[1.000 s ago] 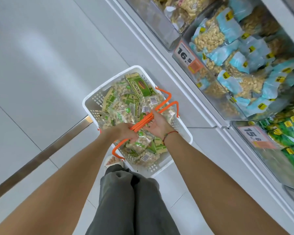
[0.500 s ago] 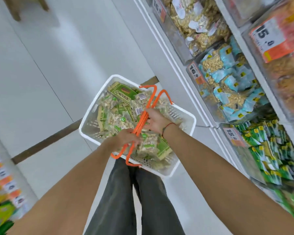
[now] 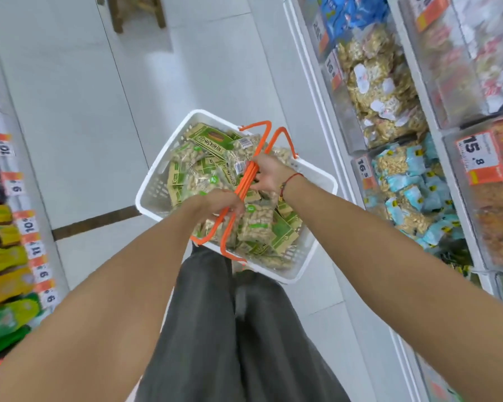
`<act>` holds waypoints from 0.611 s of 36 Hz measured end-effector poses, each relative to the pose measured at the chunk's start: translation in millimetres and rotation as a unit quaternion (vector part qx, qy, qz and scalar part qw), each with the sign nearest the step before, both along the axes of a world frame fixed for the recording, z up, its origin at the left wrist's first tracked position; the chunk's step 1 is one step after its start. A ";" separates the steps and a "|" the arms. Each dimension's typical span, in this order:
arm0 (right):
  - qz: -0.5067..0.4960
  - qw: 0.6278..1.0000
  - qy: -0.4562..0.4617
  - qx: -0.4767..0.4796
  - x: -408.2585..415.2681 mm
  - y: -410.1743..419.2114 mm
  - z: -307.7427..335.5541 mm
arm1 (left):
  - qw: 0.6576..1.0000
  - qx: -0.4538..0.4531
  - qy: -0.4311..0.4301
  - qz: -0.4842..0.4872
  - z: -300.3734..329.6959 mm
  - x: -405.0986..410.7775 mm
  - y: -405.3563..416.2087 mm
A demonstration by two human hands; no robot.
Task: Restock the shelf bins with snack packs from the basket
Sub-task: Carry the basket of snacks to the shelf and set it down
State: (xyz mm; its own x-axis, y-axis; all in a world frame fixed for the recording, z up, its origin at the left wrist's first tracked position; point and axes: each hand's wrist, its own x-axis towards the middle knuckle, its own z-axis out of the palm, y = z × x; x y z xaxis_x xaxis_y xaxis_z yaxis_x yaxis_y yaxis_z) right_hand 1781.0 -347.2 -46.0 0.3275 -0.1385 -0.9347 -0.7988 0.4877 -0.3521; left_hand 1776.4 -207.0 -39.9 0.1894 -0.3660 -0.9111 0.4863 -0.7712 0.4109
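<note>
A white plastic basket (image 3: 154, 190) hangs in front of my legs, filled with several green-and-clear snack packs (image 3: 204, 175) of nuts. Its two orange handles (image 3: 246, 181) are gathered together above the load. My left hand (image 3: 218, 203) grips the handles near their lower part. My right hand (image 3: 269, 177) grips the same handles a little higher up. The shelf bins (image 3: 401, 181) stand to the right, one holding blue nut packs, one above it holding clear nut packs (image 3: 381, 91).
Orange price tags (image 3: 479, 161) line the bin fronts on the right. A second shelf (image 3: 9, 256) with yellow and green packs runs along the left edge. White tiled floor (image 3: 84, 97) stretches ahead, with wooden furniture legs (image 3: 137, 13) at the far end.
The view has lifted and swung down the aisle, so the right-hand bins have slid lower and the left shelf has come into sight. Both hands keep hold of the basket handles.
</note>
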 end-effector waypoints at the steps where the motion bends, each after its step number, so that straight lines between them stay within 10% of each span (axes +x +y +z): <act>1: -0.004 1.000 -0.002 -0.005 11.9 1.3 2.4 | 1.000 0.000 0.001 0.003 0.2 11.5 0.9; 22: -0.077 0.996 -0.036 -0.004 311.7 -40.6 20.4 | 0.999 0.003 -0.018 -0.044 39.7 328.5 -35.0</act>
